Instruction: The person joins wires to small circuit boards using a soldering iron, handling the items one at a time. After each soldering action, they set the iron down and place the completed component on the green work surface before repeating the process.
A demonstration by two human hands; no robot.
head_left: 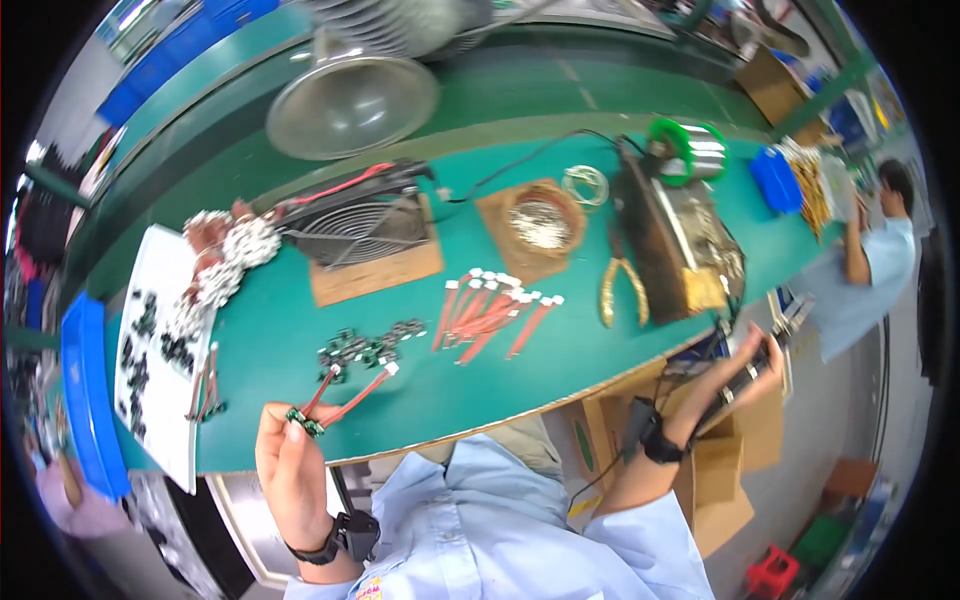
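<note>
My left hand (288, 455) pinches small green circuit boards (305, 424) between thumb and fingers above the bench's near edge. Two red wire leads (352, 402) run from them, tipped with white connectors. Off the bench at the right, my right hand (752, 365) grips a long dark tool (738, 388) with a metallic end; blur hides its exact kind. Just beyond my left hand lies a heap of small dark green boards (365, 347). Farther right on the bench is a bunch of red wire leads (485, 315) with white connectors.
A white board (165, 400) with small black parts and a blue tray (92, 395) stand at the left. Behind are a fan (365, 230), pliers (622, 292), a dark metal box (655, 235) and a solder spool (690, 152). A person (875, 265) works at the far right.
</note>
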